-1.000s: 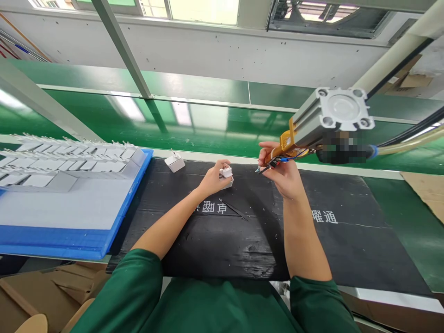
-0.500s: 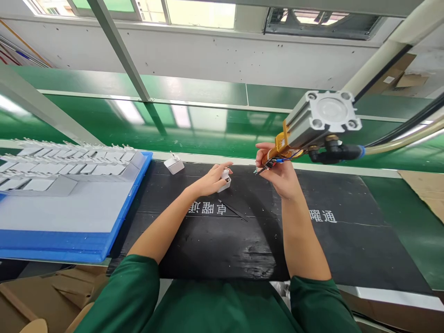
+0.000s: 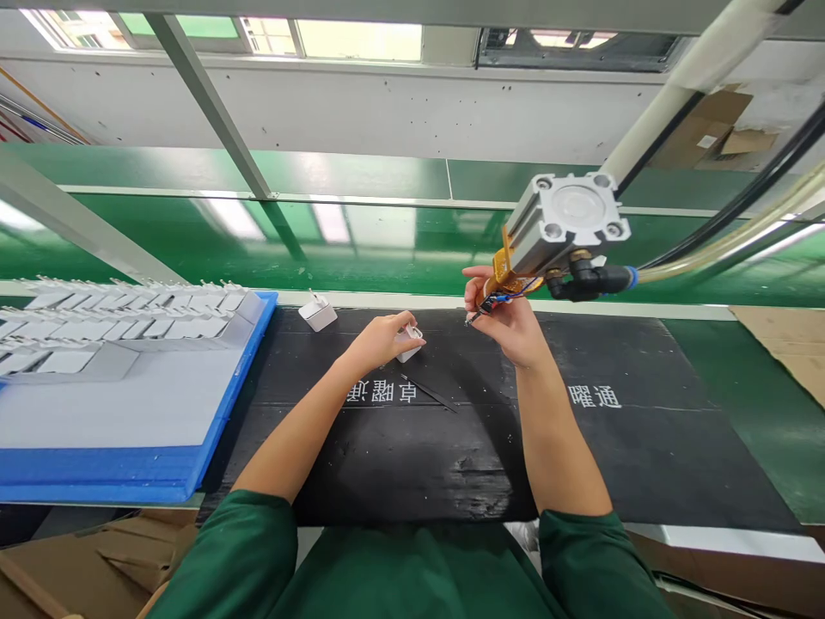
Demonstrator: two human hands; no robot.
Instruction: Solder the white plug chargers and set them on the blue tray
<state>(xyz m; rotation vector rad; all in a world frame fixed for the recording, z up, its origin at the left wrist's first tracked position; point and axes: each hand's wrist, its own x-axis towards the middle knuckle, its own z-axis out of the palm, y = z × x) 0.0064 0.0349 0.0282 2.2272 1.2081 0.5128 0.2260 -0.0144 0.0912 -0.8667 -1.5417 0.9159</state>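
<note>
My left hand (image 3: 385, 341) has its fingers closed on a small white plug adapter (image 3: 410, 346) at the black mat (image 3: 412, 464). The adapter's upper side faces me, partly covered by the fingers. In my right hand (image 3: 512, 322) is an air-powered hand tool (image 3: 516, 258) with an orange body and a square silver cylinder, its dark tip pointing down and left. That tip hovers to the right of the adapter, apart from it. Thin dark tweezers (image 3: 429, 393) lie on the mat just below the left hand. Another white plug adapter (image 3: 318, 312) stands farther left, pins up.
A blue tray (image 3: 219, 430) at the left carries rows of white adapters. Black and clear air hoses (image 3: 683, 258) run from the tool to the right. A flat cardboard piece (image 3: 783, 344) lies at the right edge. A metal post (image 3: 212, 112) rises behind the mat.
My left fingers have drawn in over the adapter, which has tipped a little. The tool and my right hand sit slightly farther left. The view has shifted slightly.
</note>
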